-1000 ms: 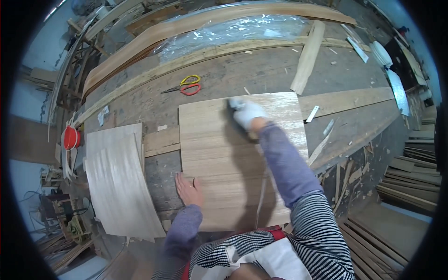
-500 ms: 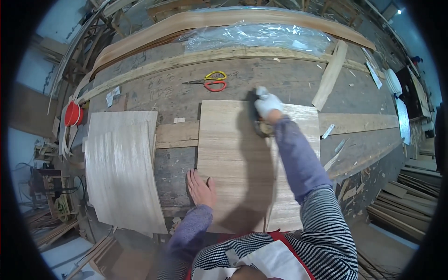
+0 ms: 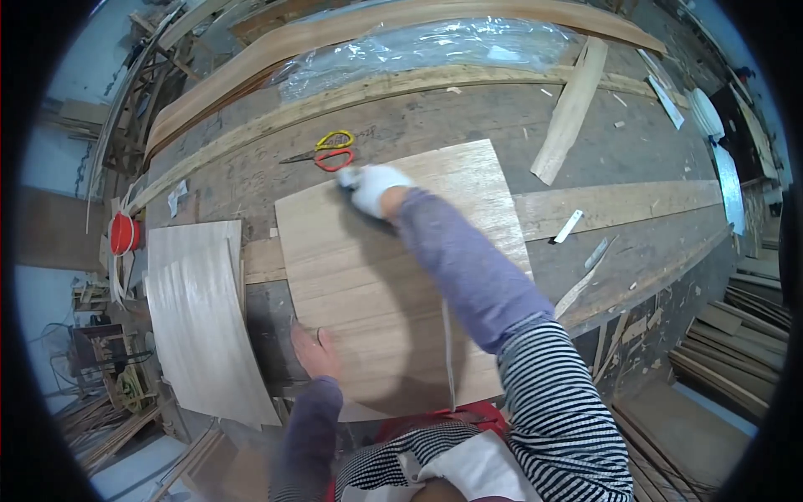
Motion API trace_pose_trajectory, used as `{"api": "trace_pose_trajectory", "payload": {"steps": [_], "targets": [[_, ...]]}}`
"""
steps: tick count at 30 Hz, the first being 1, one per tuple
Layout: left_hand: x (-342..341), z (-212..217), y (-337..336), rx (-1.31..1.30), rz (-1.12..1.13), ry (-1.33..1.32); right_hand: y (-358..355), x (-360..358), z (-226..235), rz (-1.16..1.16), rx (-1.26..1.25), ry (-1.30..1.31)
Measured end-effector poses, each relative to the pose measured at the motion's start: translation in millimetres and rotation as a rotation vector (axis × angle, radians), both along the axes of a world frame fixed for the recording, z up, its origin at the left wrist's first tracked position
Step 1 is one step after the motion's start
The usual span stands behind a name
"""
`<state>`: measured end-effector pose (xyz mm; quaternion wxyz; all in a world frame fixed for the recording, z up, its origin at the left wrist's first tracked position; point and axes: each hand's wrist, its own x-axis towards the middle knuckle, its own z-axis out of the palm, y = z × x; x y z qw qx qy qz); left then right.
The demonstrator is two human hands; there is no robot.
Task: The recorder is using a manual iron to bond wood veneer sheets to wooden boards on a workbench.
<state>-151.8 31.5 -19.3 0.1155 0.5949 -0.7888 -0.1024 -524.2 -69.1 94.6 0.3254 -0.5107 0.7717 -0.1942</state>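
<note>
A pale wood veneer panel point(image 3: 351, 276) lies at a slant on the workbench before me, with a narrow light strip or seam point(image 3: 449, 360) running down its near part. In a white glove, my right hand point(image 3: 378, 191) is closed on a dark hand tool point(image 3: 353, 199) at the panel's far left edge; glove and blur hide most of the tool, so its kind is unclear. Bare, my left hand point(image 3: 318, 351) rests at the panel's near left edge, thumb apart from the fingers. Just beyond the tool lie scissors point(image 3: 333, 153) with one yellow and one red handle loop.
Curved veneer sheets point(image 3: 196, 309) are stacked at the left, near a red reel point(image 3: 125, 233). Clear plastic film point(image 3: 427, 54) and long wooden boards point(image 3: 226, 84) line the far side. A wood strip point(image 3: 573, 109) and a small white-handled blade point(image 3: 569, 226) lie to the right.
The panel has turned counterclockwise on the bench. My right hand has swept left with the tool, towards the scissors. My left hand stays by the panel's left edge. The view has shifted a little.
</note>
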Motion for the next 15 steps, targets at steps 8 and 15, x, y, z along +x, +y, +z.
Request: {"api": "trace_pose_trajectory", "payload": {"steps": [8,15], "targets": [[-18,4,3,0.0,-0.006,0.045,146,-233,-55,-0.96,-0.001,-0.003],[-10,15,-2,0.016,0.024,0.041,24,-107,-49,-0.529,0.039,0.21]]}}
